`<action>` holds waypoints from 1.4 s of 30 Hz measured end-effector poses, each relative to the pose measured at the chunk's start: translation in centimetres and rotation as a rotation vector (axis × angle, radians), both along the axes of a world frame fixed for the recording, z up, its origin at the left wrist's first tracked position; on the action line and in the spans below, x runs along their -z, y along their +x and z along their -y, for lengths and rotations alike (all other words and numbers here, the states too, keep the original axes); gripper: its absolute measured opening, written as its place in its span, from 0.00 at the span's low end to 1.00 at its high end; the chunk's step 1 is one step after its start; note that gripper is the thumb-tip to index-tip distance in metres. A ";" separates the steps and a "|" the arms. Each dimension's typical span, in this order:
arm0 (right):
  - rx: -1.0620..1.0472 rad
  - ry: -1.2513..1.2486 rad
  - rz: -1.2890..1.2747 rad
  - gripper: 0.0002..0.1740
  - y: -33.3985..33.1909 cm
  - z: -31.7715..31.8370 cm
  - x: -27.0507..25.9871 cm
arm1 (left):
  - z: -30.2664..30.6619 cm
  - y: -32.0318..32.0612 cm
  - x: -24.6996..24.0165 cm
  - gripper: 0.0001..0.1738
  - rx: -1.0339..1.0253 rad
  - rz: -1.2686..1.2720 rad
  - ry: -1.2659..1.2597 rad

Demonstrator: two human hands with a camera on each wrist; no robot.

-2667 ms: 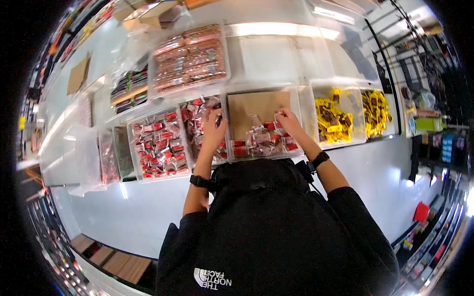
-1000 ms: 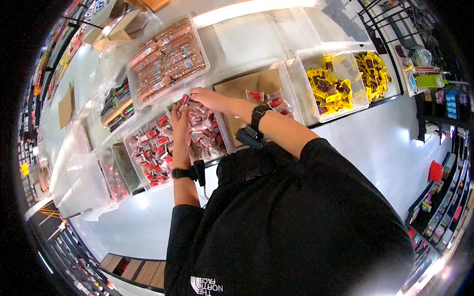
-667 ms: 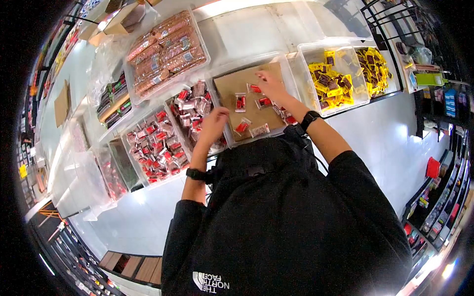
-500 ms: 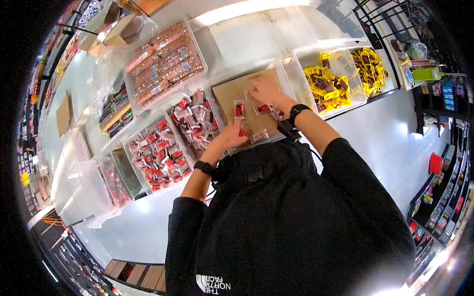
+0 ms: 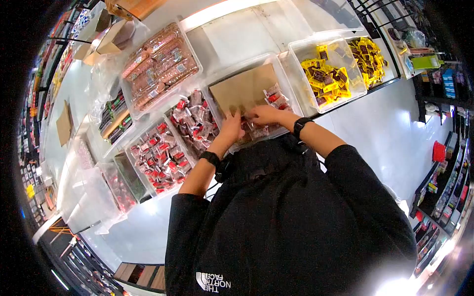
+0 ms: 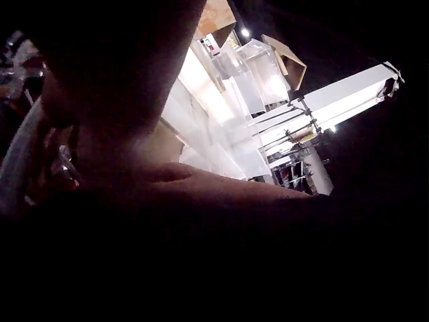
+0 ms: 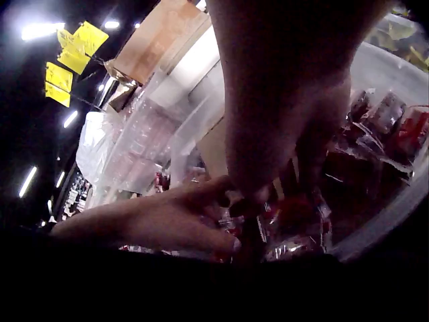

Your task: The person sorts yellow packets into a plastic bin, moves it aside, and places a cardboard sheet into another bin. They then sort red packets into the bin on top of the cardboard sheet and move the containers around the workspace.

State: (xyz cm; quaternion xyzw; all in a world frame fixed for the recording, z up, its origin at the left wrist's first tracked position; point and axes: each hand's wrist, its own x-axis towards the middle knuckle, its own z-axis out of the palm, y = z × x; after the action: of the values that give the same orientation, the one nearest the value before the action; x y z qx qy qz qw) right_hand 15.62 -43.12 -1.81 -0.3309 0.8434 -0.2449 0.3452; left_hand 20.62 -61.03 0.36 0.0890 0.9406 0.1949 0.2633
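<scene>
In the head view, both hands are close together over the front of a clear plastic bin [image 5: 291, 93] lined with brown cardboard [image 5: 244, 89]. My left hand [image 5: 232, 129] is at its front left, fingers stretched toward the bin's middle. Beside it, my right hand [image 5: 266, 115] reaches down among small clear-wrapped red-and-brown snack packets [image 5: 277, 98]. In the right wrist view, the left hand [image 7: 167, 218] has thumb and forefinger spread, facing the right hand [image 7: 281, 147]. The right fingertips are hidden among dark packets; I cannot tell whether they pinch one. The left wrist view is mostly dark.
Left of the lined bin stand two bins of similar packets [image 5: 193, 121]. On the right are yellow packets [image 5: 326, 79] in clear bins. Behind is a clear tub of long brown packs [image 5: 160, 66]. A glossy white counter front [image 5: 365, 123] runs below the bins.
The right hand went over to the neighbouring left bin, then back into the lined bin. The left hand followed rightward. Loose packets spread on the cardboard are now near the front and right side.
</scene>
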 end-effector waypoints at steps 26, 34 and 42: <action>-0.407 0.209 -0.012 0.22 0.6 1.5 -2.8 | 1.3 0.7 0.6 0.20 0.253 0.256 0.148; -0.434 0.282 0.023 0.24 0.3 2.0 -2.6 | 4.4 1.0 -4.4 0.21 -0.158 -0.009 0.359; -0.505 0.154 -0.118 0.18 -0.1 0.8 -2.2 | 10.9 2.6 -2.7 0.22 -1.158 -0.376 0.825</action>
State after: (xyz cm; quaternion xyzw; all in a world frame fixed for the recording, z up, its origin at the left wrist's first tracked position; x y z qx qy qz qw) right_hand 15.52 -43.87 0.40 -0.5173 0.7691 -0.0664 0.3695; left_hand 23.21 -71.93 3.11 -0.2984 0.7162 0.6225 -0.1026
